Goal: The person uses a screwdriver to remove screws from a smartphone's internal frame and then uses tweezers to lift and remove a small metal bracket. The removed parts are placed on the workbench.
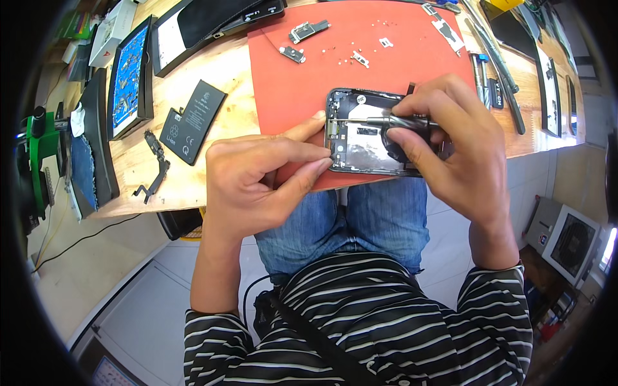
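Note:
An opened phone housing (376, 154), black-edged with a silvery inside, lies across the near edge of a red mat (283, 83). My left hand (264, 174) has its thumb and forefinger pinched together at the housing's left end, with another finger stretched along that same end. Whatever sits between those fingertips is hidden. In my right hand (454, 132) is a dark-handled screwdriver (380, 121), held level over the housing. Its thin shaft points left, with the tip at the small parts along the left end. My right fingers cover the housing's right end.
Small metal brackets (309, 31) and tiny screws (353, 51) are scattered on the mat. Left of it lie a black battery (196, 125) and a flex cable part (154, 166). Tweezers (505, 77) lie at the right; a blue-lined tray (131, 74) stands far left.

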A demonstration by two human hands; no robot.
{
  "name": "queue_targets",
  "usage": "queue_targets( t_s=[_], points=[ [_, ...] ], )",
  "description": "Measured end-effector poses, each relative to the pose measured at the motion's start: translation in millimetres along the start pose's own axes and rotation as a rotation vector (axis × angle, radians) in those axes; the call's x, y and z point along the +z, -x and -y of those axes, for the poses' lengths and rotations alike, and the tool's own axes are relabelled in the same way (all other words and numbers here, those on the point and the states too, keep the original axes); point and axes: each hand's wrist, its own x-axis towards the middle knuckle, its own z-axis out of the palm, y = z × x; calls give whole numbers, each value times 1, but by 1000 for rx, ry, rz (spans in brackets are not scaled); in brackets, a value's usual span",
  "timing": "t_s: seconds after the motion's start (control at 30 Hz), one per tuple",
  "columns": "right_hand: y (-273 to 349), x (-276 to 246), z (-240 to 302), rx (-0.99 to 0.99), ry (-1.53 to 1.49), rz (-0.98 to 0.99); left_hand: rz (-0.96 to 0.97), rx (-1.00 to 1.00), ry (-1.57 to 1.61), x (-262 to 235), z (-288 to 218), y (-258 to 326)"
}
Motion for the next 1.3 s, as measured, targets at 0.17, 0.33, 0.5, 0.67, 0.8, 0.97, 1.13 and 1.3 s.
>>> queue_targets(
  t_s=[0.17,0.33,0.5,0.67,0.8,0.97,1.13,1.3],
  points=[
    [2,2,0,42,-45,23,-22,32,69,5,5,3],
    [3,3,-1,-6,-5,-1,-63,-77,61,10,2,3],
    [13,-11,6,33,-18,-41,-158,-44,93,19,4,9],
    [20,-12,14,-26,-92,-15,-195,-15,105,21,6,7],
    [24,-6,15,-27,-125,-24,-158,-6,88,19,7,8],
    [25,-5,18,3,-146,-24,-145,-10,78,17,3,8],
    [22,-5,18,-5,-147,-24,-154,-16,77,17,3,7],
    [22,-6,17,-10,-142,-21,-169,-42,115,18,5,7]
  ],
)
